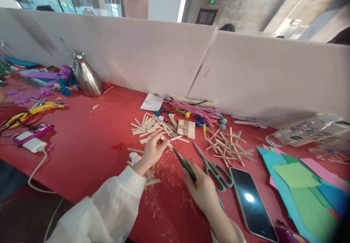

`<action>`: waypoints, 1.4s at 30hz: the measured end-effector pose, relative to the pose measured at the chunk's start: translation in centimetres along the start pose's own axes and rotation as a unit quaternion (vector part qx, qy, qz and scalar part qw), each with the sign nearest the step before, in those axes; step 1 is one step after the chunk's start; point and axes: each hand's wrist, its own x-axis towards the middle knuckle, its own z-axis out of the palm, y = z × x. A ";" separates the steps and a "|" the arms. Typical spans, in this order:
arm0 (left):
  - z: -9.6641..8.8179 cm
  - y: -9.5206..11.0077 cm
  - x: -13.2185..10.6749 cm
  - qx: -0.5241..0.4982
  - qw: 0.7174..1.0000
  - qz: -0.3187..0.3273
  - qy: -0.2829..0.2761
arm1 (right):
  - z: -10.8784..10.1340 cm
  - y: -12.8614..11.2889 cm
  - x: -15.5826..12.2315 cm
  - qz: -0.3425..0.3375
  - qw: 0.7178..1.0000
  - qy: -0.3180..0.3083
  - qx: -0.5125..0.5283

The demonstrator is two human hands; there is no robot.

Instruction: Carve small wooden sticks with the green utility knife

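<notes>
While my left hand pinches a thin wooden stick between thumb and fingers, my right hand is wrapped round the green handle of a knife. Left grip narrow, right grip closed on the handle. Stick is between my hands, above the table, end toward the blade; can't tell if the edge is actually touching it. Shavings scattered on the red top below, more heaped by my left wrist, next to a crumpled tissue.

Just right of my right hand: scissors, green handles, tips pointing away from me. Phone beside them, face up, light reflected on the screen. Past my left hand, a loose pile of craft sticks, then a banded bundle; more sticks lie crisscrossed to the right. Pink pipe cleaners behind the bundle. Far right, coloured paper, overlapping, with a clear bottle lying behind it. Far left: metal jug near the white partition, purple power strip closer in.
</notes>
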 end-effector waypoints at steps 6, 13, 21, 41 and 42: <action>0.1 0.3 -0.1 0.012 1.000 0.025 -0.012 | -0.1 0.1 0.0 -0.013 1.000 0.004 -0.015; 0.0 0.6 -0.3 0.061 0.996 0.058 -0.024 | 0.0 -0.1 -0.1 -0.014 0.999 0.018 -0.043; 0.2 0.1 -0.6 0.101 0.990 0.095 0.009 | 1.3 -0.8 -0.8 0.016 0.998 0.045 -0.035; 0.7 0.4 -0.9 0.063 0.991 0.101 0.057 | 0.9 -2.4 -0.4 0.140 0.980 -0.022 0.142; 0.6 0.3 -0.9 0.064 0.991 0.098 0.057 | 0.9 -2.2 -0.4 0.133 0.983 -0.014 0.128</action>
